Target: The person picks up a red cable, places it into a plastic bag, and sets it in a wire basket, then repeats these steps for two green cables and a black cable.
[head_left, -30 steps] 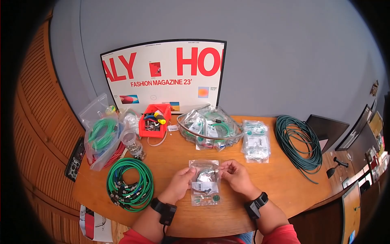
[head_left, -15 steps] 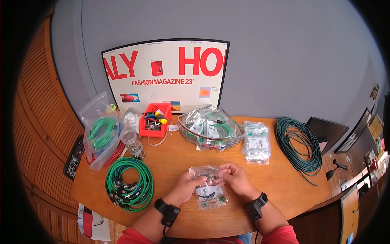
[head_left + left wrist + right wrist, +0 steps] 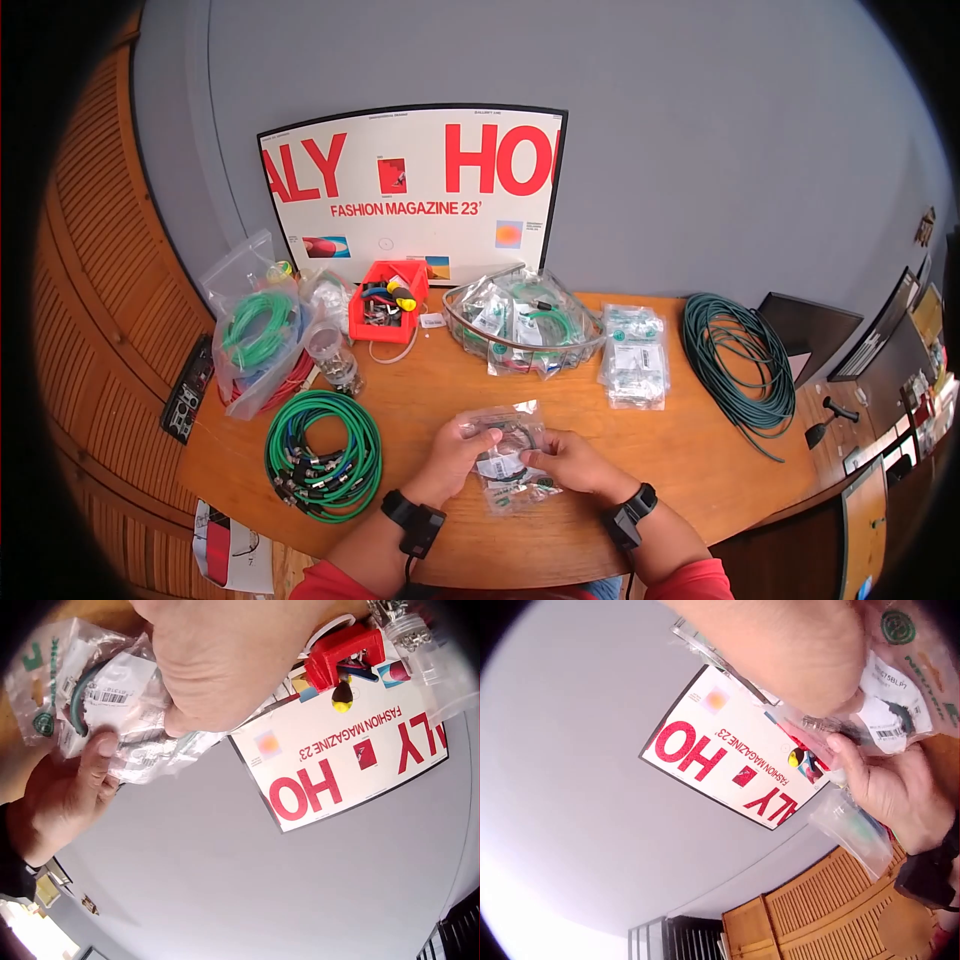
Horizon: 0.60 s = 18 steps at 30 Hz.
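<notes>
Both hands hold a clear plastic bag [image 3: 497, 489] over the front middle of the desk. The left hand [image 3: 456, 462] pinches its left side, thumb on top. At its right side the right hand [image 3: 582, 464] grips with thumb and curled fingers. A dark curved cable and a white barcode label [image 3: 112, 694] show inside the bag in the left wrist view. Green print and the label [image 3: 891, 709] face the right wrist camera. The fingers under the bag are mostly hidden.
Coiled green cables [image 3: 371, 459] lie left of the hands. Behind stand a red bin [image 3: 411, 318], a wire basket [image 3: 475, 337] of bags and a monitor [image 3: 420, 180]. Stacked bags [image 3: 636, 385] and a dark cable coil [image 3: 690, 340] lie to the right.
Both hands have lifted and tilted the bag. The right hand has moved from its top right corner down along the right side, and the cable inside shows more plainly.
</notes>
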Available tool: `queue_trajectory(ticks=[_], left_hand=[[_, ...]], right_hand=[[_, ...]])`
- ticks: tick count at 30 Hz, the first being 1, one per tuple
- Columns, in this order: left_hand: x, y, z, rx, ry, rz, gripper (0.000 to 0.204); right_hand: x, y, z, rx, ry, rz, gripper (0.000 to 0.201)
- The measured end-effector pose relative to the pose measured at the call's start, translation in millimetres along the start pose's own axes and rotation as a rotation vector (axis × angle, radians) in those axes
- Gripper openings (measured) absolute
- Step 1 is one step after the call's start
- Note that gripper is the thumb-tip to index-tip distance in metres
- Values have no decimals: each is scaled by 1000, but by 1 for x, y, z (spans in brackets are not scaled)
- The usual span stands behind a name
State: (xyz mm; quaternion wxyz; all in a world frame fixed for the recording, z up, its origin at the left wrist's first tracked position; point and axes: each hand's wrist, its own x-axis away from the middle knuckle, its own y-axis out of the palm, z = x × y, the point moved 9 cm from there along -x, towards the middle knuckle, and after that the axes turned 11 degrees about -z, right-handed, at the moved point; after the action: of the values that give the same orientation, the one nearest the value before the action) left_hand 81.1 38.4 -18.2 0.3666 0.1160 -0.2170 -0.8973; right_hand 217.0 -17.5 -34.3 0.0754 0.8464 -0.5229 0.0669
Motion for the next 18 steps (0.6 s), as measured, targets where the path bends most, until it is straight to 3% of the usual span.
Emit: queue_trajectory(ticks=[6, 9, 13, 18], left_hand=[[0, -13, -5, 38, 11, 93, 33], [0, -27, -12, 19, 26, 135, 32], [1, -28, -9, 24, 32, 153, 33], [5, -22, -3, 49, 14, 192, 30]], right_hand=[[2, -17, -1, 107, -14, 168, 23], [13, 1, -27, 135, 96, 93, 22], [5, -3, -9, 143, 40, 76, 27], [6, -18, -9, -14, -12, 214, 25]])
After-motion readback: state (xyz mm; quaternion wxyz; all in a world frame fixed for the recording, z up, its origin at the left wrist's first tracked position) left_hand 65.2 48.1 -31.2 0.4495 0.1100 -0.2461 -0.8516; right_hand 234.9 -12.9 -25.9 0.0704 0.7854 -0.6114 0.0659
